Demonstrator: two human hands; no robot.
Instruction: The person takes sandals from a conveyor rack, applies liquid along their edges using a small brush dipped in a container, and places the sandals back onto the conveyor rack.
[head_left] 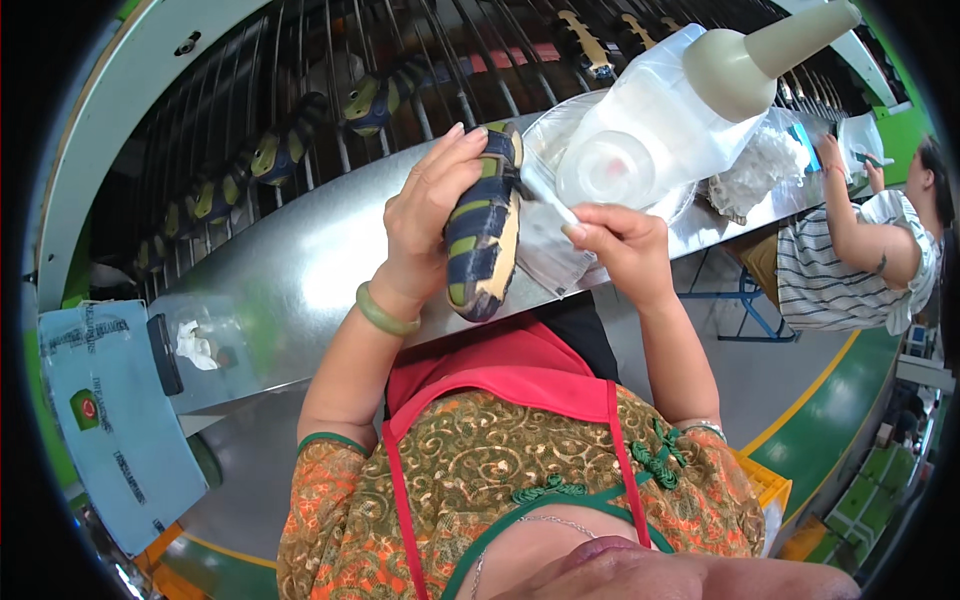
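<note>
My left hand (425,205) is closed around a shoe sole (483,235), navy with olive-green bands and a beige patch along one side. The sole is held upright above the metal table edge, its upper end under my fingertips. My right hand (628,248) pinches a thin white stick-like handle (548,193), perhaps a brush. Its far end points at the sole's upper side; the tip is too small to make out. Just beyond my right hand stands a translucent squeeze bottle (650,110) with a beige nozzle, over a clear plastic-lined dish (545,135).
Behind the metal table (320,235) runs a rack of metal rods (300,130) carrying several similar soles (375,105). White crumpled material (762,165) lies to the right, near a seated co-worker (850,240). A blue box (125,420) and a white scrap (197,345) are at left.
</note>
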